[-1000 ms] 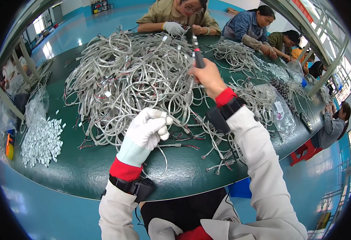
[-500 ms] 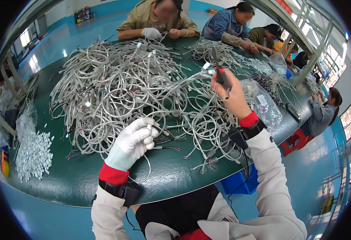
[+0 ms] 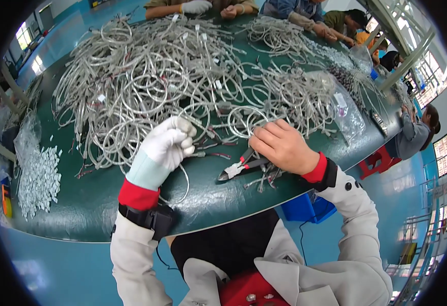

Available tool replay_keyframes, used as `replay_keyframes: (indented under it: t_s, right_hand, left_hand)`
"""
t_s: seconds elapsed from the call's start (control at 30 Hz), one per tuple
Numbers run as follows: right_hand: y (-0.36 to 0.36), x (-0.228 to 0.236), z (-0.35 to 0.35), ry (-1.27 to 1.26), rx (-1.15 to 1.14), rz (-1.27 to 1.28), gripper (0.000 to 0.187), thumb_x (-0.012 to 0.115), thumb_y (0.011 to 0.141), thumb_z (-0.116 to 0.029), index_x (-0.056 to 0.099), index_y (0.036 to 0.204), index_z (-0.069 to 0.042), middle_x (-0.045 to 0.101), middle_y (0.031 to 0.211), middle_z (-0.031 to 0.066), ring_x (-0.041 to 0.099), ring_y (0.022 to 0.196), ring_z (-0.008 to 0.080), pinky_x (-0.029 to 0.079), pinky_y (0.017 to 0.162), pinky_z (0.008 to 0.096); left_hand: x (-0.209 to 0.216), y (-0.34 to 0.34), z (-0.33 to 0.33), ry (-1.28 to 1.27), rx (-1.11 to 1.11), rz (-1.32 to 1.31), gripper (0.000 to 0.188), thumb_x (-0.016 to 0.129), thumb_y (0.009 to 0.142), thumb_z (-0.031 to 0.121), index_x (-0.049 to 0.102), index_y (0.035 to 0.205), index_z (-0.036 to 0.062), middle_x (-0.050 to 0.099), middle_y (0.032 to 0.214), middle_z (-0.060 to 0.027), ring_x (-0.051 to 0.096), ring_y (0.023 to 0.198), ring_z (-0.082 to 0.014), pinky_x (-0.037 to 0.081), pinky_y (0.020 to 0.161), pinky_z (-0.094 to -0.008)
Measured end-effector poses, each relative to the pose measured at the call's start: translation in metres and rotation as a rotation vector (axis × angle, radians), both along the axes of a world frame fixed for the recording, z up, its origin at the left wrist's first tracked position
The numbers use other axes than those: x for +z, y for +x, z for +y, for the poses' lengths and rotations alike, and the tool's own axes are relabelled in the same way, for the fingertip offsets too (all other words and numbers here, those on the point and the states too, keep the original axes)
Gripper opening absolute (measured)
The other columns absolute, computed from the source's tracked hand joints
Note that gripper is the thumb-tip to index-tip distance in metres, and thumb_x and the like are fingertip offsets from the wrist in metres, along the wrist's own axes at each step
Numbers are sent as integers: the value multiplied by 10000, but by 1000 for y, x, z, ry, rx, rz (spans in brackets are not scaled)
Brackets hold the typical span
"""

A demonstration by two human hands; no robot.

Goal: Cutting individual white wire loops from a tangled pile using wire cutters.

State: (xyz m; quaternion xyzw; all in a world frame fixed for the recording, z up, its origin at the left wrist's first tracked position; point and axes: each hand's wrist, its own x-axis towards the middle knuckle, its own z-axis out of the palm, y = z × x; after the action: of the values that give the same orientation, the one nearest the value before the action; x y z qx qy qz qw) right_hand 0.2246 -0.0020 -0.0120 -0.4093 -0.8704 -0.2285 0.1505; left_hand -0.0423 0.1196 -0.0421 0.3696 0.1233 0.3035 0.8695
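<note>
My left hand [image 3: 167,144], in a white glove, is closed around a grey cable whose loop [image 3: 183,179] curves down onto the green table [image 3: 101,204]. My bare right hand [image 3: 282,145] grips red-handled cutting pliers [image 3: 244,166]. The pliers' jaws point left and down, close to the table and a short way right of the left hand. A big heap of coiled grey cables [image 3: 162,81] lies just beyond both hands.
A pile of small white parts [image 3: 37,176] and a clear bag sit at the table's left end. Other people work along the far edge [image 3: 198,6] and the right side [image 3: 414,132]. A clear bag of parts [image 3: 346,109] lies at right. A blue bin [image 3: 305,209] stands under the table.
My right hand has come down from above the cable heap to the near table edge, bringing the pliers close to the left hand. The view has tilted closer to the table.
</note>
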Motion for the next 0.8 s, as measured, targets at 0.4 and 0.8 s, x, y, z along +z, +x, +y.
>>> replay_keyframes:
  t_s: [0.4, 0.8]
  right_hand:
    - [27, 42, -3, 287, -6, 133, 325, 625, 648, 6, 609, 972, -27, 627, 919, 130, 607, 774, 285, 493, 671, 375]
    - [74, 67, -4, 174, -399, 444, 331, 611, 732, 53, 560, 1052, -16, 628, 917, 127, 627, 790, 226, 486, 678, 323]
  left_hand:
    - [8, 6, -8, -38, -116, 13, 140, 558, 870, 66, 548, 1005, 27, 546, 910, -81, 452, 644, -94, 407, 583, -239]
    - [9, 6, -10, 46, -79, 20, 93, 528, 854, 29, 543, 946, 20, 544, 884, -91, 455, 643, -101, 381, 571, -233]
